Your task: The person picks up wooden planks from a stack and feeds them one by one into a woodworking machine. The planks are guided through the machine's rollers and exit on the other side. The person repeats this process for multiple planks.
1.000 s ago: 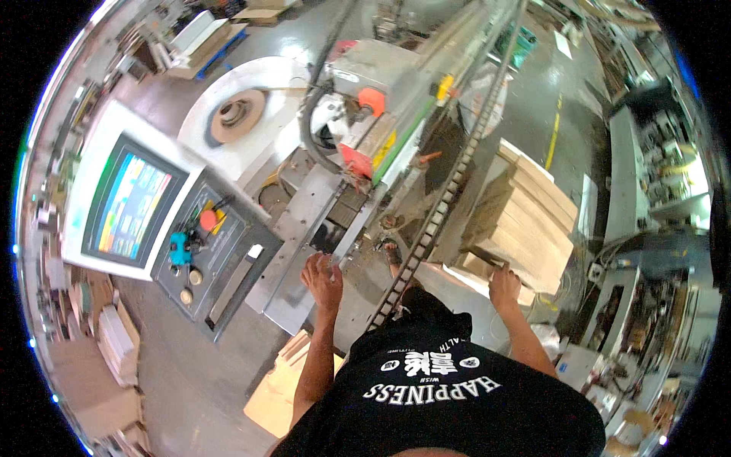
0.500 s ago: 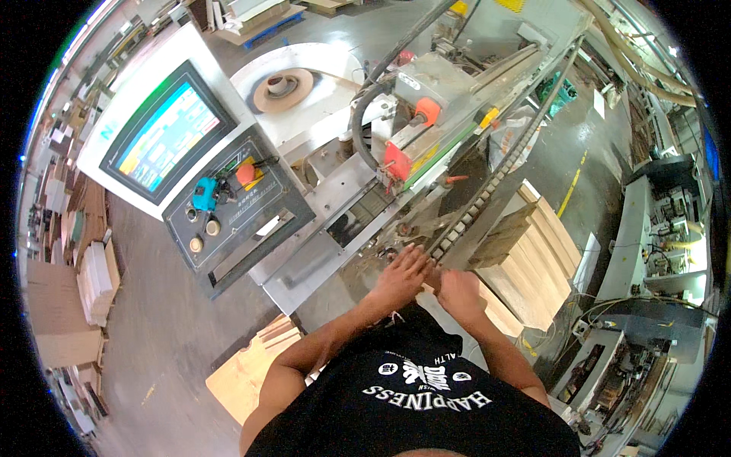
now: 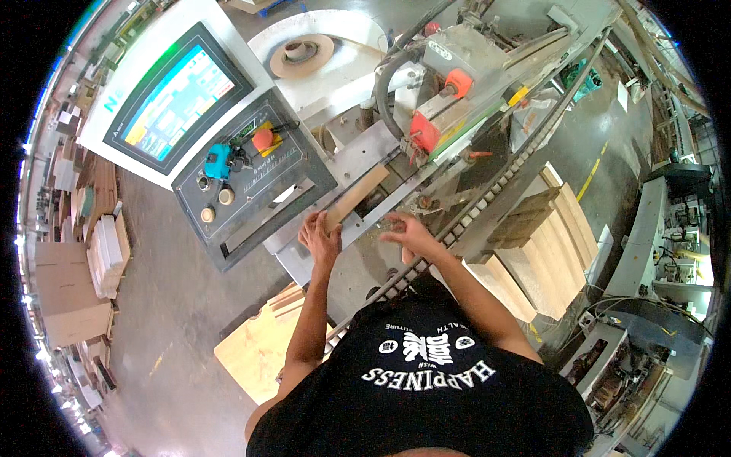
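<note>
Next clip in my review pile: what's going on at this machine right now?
A person stands at a metal machine in a workshop. The left hand rests on the near end of a flat cardboard piece lying on the machine's bed, and the right hand is beside it on the bed. A control panel with a screen sits to the left.

- Flat brown cardboard strip (image 3: 356, 196) — plain tan, held at its near end by the left hand (image 3: 320, 238).
- Grey metal machine bed (image 3: 365, 152) — dull silver.
- Dark grey control panel (image 3: 251, 183) with one red round button, one teal knob and two cream ones.
- Touch screen (image 3: 177, 100) glowing cyan, green and yellow in a black frame.
- Orange-red block (image 3: 426, 131) on the machine head.
- Pale wooden boards (image 3: 548, 259), light beige.
</note>
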Demonstrator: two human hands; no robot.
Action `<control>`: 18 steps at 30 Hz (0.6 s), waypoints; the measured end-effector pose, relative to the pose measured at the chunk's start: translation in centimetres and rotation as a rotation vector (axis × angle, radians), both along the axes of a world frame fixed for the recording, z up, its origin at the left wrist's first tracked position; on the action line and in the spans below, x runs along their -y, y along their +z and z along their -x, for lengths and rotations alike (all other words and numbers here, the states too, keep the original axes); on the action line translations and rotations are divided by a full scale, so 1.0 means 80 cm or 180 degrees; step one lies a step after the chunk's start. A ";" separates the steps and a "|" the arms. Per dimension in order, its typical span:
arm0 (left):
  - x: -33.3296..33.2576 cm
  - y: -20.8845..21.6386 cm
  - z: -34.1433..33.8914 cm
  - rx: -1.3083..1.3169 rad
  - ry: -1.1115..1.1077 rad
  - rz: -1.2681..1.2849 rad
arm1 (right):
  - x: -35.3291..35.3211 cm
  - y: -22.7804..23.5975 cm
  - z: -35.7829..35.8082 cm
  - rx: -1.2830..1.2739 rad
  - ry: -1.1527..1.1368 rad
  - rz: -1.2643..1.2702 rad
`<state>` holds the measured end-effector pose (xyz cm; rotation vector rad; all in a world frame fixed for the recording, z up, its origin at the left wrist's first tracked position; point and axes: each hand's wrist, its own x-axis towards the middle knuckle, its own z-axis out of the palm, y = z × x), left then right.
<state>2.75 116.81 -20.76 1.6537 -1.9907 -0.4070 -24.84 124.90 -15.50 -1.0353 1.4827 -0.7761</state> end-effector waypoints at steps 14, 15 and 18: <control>0.008 -0.002 -0.035 0.0384 0.0393 0.0179 | 0.110 -0.077 -0.101 0.2384 -0.1246 0.0254; 0.005 -0.001 -0.046 0.0458 0.0409 0.0134 | 0.106 -0.077 -0.103 0.2696 -0.1085 0.0336; 0.001 0.000 -0.060 0.0616 0.0381 0.0086 | 0.099 -0.073 -0.108 0.2648 -0.1191 0.0370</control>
